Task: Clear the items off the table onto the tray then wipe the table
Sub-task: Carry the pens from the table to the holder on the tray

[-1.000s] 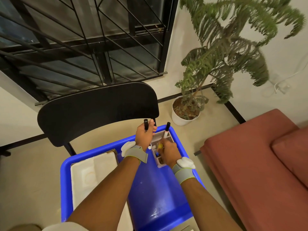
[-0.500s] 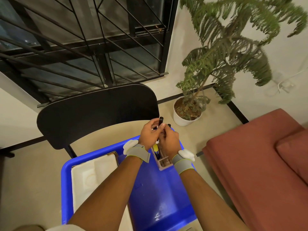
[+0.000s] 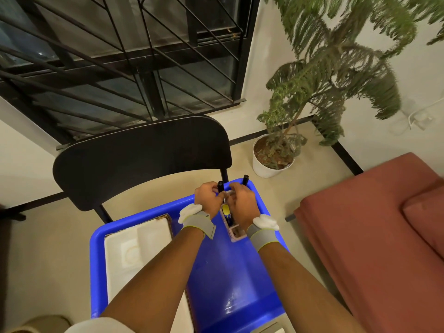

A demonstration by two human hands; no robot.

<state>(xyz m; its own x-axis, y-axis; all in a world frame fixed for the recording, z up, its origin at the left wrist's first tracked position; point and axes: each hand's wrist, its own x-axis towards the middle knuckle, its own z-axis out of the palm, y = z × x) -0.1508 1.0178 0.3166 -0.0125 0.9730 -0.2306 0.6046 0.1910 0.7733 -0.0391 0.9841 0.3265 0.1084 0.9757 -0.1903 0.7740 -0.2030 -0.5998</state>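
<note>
- Head view: blue tray (image 3: 228, 272) low centre, on a pale surface right in front of a black chair (image 3: 144, 159) backrest; can't tell if that surface is the seat.
- Organiser (image 3: 236, 233), pale, slotted, lies in the tray's right half, long axis pointing away from the camera, close to the right rim.
- Left hand (image 3: 209, 197) over the organiser's far end, grip closed round a black marker (image 3: 220, 186), cap end up and roughly upright.
- Right hand (image 3: 242, 200) just beside it, knuckles nearly touching the left. Fingers curled, but the back of the hand hides them: can't tell what the grip holds, if anything.
- Second black marker (image 3: 245, 180) sticks up just beyond the right hand at the tray's far right corner; its lower part is hidden.
- Yellow-capped pen (image 3: 225, 209) lies in an organiser slot, seen between the wrists.
- White foam box (image 3: 134, 248) fills the tray's left half, partly covered by the left forearm.
- Grey wristbands (image 3: 198, 221) with white pads on both wrists.
- Around: the chair backrest blocks the far side of the tray; potted plant (image 3: 271, 162) in a white pot on the floor to the right of the chair; red-brown sofa (image 3: 372, 236) with cushion (image 3: 427, 217) to the right of the tray, a strip of floor between; black window grille (image 3: 120, 56) behind the chair.
</note>
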